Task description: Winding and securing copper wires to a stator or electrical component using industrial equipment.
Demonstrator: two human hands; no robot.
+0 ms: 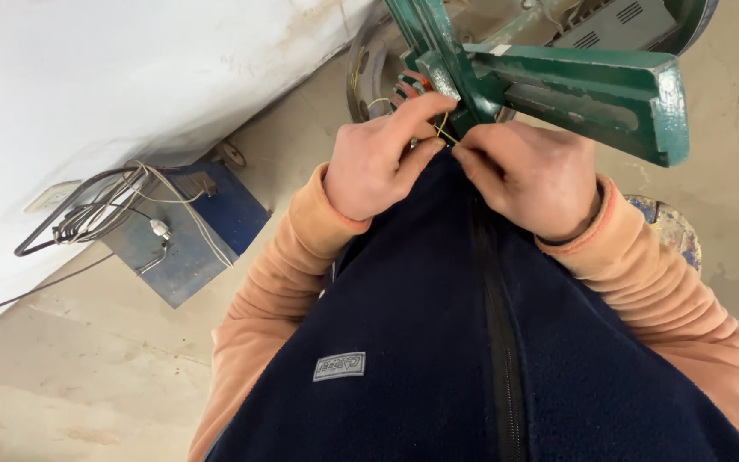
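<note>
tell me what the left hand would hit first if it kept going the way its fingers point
Probably the green metal frame: the left hand points at it, its fingers pinching thin yellowish wire just short of it. Depth is unclear.

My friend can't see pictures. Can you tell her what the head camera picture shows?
Two bare hands, the left hand and the right hand, pinch a thin yellowish wire right beside a green metal machine frame. The person wears a navy fleece vest over orange sleeves. On the concrete floor at the left, a blue metal box holds coiled cables.
</note>
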